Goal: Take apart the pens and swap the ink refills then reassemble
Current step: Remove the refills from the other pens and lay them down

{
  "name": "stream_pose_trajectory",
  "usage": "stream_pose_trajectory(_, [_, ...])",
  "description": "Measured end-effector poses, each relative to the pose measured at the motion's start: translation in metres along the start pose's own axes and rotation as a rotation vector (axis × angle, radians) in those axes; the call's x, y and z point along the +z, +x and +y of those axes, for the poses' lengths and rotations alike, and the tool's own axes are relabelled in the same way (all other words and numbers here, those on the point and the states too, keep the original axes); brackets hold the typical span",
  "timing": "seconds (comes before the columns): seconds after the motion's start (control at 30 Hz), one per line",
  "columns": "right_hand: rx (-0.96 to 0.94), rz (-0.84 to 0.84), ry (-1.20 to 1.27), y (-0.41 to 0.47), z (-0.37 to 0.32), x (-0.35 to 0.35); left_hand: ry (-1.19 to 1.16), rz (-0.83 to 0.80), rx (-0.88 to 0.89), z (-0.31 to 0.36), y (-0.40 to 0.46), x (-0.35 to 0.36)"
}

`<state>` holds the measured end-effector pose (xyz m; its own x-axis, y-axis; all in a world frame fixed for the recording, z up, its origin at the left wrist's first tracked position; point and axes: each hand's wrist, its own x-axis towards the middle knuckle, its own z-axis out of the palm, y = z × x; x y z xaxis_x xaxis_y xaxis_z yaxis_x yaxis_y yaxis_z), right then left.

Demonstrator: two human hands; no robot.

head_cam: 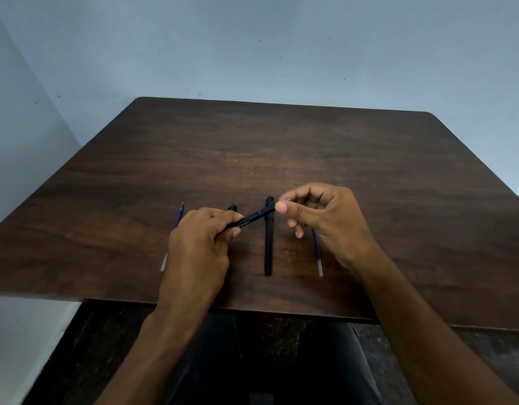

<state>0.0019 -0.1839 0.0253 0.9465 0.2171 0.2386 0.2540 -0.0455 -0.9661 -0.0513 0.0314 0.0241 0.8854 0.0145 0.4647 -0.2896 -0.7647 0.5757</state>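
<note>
The left hand [198, 244] grips a black pen barrel [251, 219] that slants up toward the right hand [319, 217], whose thumb and forefinger pinch something small and pale right at the barrel's far end. Between the two hands a second black pen barrel [268, 244] lies on the dark wooden surface [252, 147]. One purple refill [179, 217] lies just outside the left hand, partly hidden by it, and another refill [317, 252] lies under the right hand.

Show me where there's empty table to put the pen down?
The whole far half of the table, between the hands and the wall, is bare. So are the strips left of the left refill and right of the right refill. It is crowded near the front edge: left hand holding a pen, right hand, lying pen.
</note>
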Motion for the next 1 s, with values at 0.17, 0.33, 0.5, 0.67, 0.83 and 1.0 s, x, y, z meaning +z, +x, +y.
stream_pose_trajectory(0.17, [-0.012, -0.035, 0.075, 0.001, 0.006, -0.004, 0.006, -0.001, -0.007, -0.002, 0.0, 0.0])
stream_pose_trajectory(0.33, [-0.015, -0.007, 0.022, 0.001, 0.007, -0.003, 0.006, -0.005, -0.006, 0.0, -0.002, 0.001])
stream_pose_trajectory(0.5, [0.001, -0.003, 0.031, 0.0, 0.007, -0.001, 0.011, 0.002, 0.001, -0.001, -0.003, 0.002])
stream_pose_trajectory(0.67, [-0.003, -0.017, 0.026, 0.0, 0.006, -0.002, 0.008, -0.001, -0.017, -0.003, -0.004, 0.003])
stream_pose_trajectory(0.83, [0.018, 0.009, -0.031, 0.0, 0.002, 0.0, -0.001, 0.011, -0.02, -0.003, -0.004, 0.002])
stream_pose_trajectory(1.0, [-0.014, 0.015, -0.044, -0.002, -0.009, 0.002, -0.036, 0.024, -0.03, -0.001, -0.005, 0.001])
